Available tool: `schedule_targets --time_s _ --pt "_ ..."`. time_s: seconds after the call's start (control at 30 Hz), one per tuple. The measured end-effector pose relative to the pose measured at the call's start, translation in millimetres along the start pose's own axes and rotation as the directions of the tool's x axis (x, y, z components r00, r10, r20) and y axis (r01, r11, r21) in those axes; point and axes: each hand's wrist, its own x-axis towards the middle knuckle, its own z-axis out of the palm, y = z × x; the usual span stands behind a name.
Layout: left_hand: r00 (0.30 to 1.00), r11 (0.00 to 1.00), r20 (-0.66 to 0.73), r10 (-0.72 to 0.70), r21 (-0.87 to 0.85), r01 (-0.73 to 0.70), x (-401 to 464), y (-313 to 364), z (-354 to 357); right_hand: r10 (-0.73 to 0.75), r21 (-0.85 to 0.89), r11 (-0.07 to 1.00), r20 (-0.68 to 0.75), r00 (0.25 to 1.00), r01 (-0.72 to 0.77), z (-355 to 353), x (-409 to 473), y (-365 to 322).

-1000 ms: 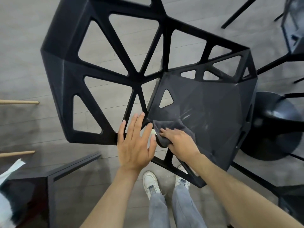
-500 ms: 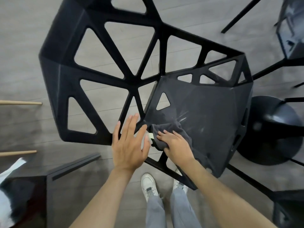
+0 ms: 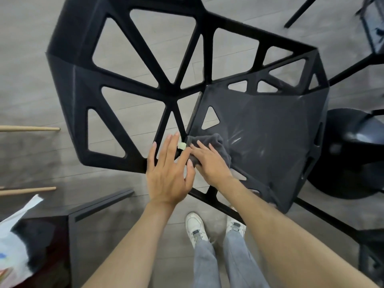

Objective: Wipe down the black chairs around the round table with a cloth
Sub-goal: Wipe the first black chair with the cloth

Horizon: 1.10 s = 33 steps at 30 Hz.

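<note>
Two bare hands work over one black chair point(image 3: 270, 129) seen from above. Chair: faceted seat panel at right, open triangular lattice back at left, grey plank floor point(image 3: 25, 59) visible through the cut-outs.

Right hand point(image 3: 209, 163): palm down on the grey cloth point(image 3: 216, 142), fingers nearly straight and spread, pressing the cloth flat against the seat's near left corner. Cloth is bunched ahead of the fingers and trails under the wrist. Pale streaks show on the seat surface just right of the cloth.

Left hand point(image 3: 168, 175): fingers extended and spread, nothing gripped. It lies over the lower bar of the chair back, just beside the right hand; whether it touches the bar cannot be told. A small pale tag point(image 3: 182, 145) sits between the two hands at the cloth's edge.

Surroundings: round black pedestal base point(image 3: 357, 154) at right of the chair; second black chair corner point(image 3: 62, 229) at lower left with a white plastic bag point(image 3: 12, 246) on it; two wooden legs point(image 3: 29, 128) at left edge. White sneakers point(image 3: 195, 227) and grey jeans below.
</note>
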Motion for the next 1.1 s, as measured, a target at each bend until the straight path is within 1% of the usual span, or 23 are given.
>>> schedule_targets --time_s 0.13,0.2,0.27,0.33,0.4,0.43,0.57,0.7,0.73,0.8,0.87,0.93,0.97,1.0,1.03,1.1 --pt "1.0 1.0 0.015 -0.004 -0.002 0.004 0.4 0.3 -0.8 -0.028 -0.082 0.996 0.148 0.989 0.041 -21.8 -21.7 9.8" --pt "1.0 1.0 0.004 0.002 -0.004 -0.002 0.1 0.2 -0.3 -0.041 -0.096 0.994 0.181 0.983 0.059 -25.5 -14.9 5.5" --pt "1.0 1.0 -0.002 0.007 -0.004 -0.007 0.2 -0.5 0.4 -0.019 -0.04 0.999 0.13 0.991 0.024 -23.7 -2.4 -3.2" --pt "1.0 1.0 -0.002 0.008 -0.01 -0.008 0.4 -1.0 0.7 0.064 0.025 0.998 0.044 0.997 -0.065 -17.2 5.7 -7.4" --pt "1.0 1.0 0.004 0.007 -0.004 -0.007 1.1 -0.5 1.3 0.142 0.067 0.987 0.044 0.989 -0.145 -10.6 0.7 -7.2" --pt "1.0 1.0 0.009 0.003 -0.003 -0.003 1.4 -0.7 1.2 0.153 0.063 0.986 0.057 0.987 -0.157 -8.1 -7.6 -2.8" --pt "1.0 1.0 0.016 -0.013 -0.008 0.013 -0.2 -1.1 1.8 0.092 0.087 0.992 0.021 0.996 -0.093 -10.7 -72.0 33.3" --pt "0.999 0.999 0.014 -0.037 -0.023 0.037 0.8 -0.1 -0.5 0.079 0.047 0.996 0.048 0.996 -0.081 -22.1 -162.9 75.1" --pt "0.999 0.999 0.018 -0.036 -0.024 0.037 0.7 0.6 -0.7 0.074 0.066 0.995 0.053 0.996 -0.078 -22.4 -180.3 79.8" --pt "0.999 0.999 0.02 -0.039 -0.022 0.04 0.9 0.8 -0.8 0.099 0.152 0.983 0.013 0.995 -0.1 -19.5 -192.8 81.1" --pt "0.999 0.999 0.021 -0.044 -0.022 0.044 0.9 0.7 -0.8 0.196 0.264 0.95 -0.096 0.976 -0.165 -16.2 -176.9 69.4" --pt "0.999 0.999 0.022 -0.046 -0.015 0.046 0.6 1.1 -0.7 0.321 0.405 0.888 -0.211 0.923 -0.216 -16.2 -142.2 48.3" --pt "0.999 0.999 0.023 -0.044 -0.009 0.045 0.7 1.3 -0.6 0.364 0.468 0.854 -0.232 0.902 -0.225 -16.6 -120.4 38.6" --pt "0.999 0.999 0.024 -0.042 -0.004 0.042 0.7 1.5 -0.8 0.375 0.503 0.833 -0.21 0.903 -0.23 -15.8 -99.1 30.6" --pt "0.999 0.999 0.025 -0.039 0.002 0.039 0.4 1.3 -1.1 0.342 0.486 0.844 -0.162 0.926 -0.227 -14.4 -79.6 23.4" --pt "0.999 0.999 0.03 -0.038 0.012 0.037 -0.1 0.7 -2.3 0.199 0.321 0.933 -0.088 0.976 -0.161 -2.7 -54.3 17.0"
